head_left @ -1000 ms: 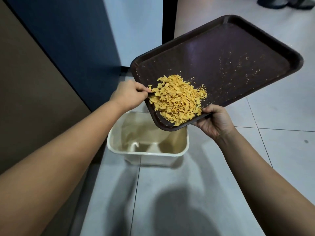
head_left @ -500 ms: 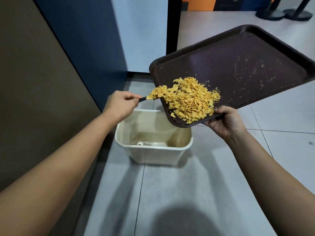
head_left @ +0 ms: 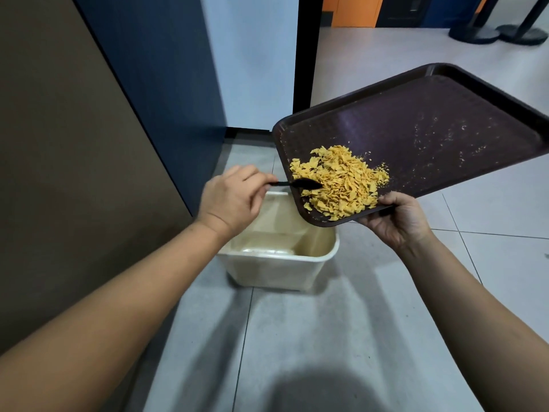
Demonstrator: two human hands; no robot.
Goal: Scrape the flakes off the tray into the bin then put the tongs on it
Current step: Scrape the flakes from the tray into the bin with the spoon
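Two hands busy over a cream bin (head_left: 276, 263) on the floor. Right hand (head_left: 398, 221) curled round the low near edge of a tilted brown tray (head_left: 416, 138). Yellow flakes (head_left: 341, 179) piled in the tray's low corner, above the bin. Left hand (head_left: 231, 200) pinching black tongs (head_left: 297, 183), tip touching the pile's left edge.

Dark brown tray (head_left: 430, 138) tilted, low corner over cream bin (head_left: 297, 269). Yellow flakes (head_left: 341, 179) heaped at that corner. Black tongs (head_left: 303, 183) tip touching heap.
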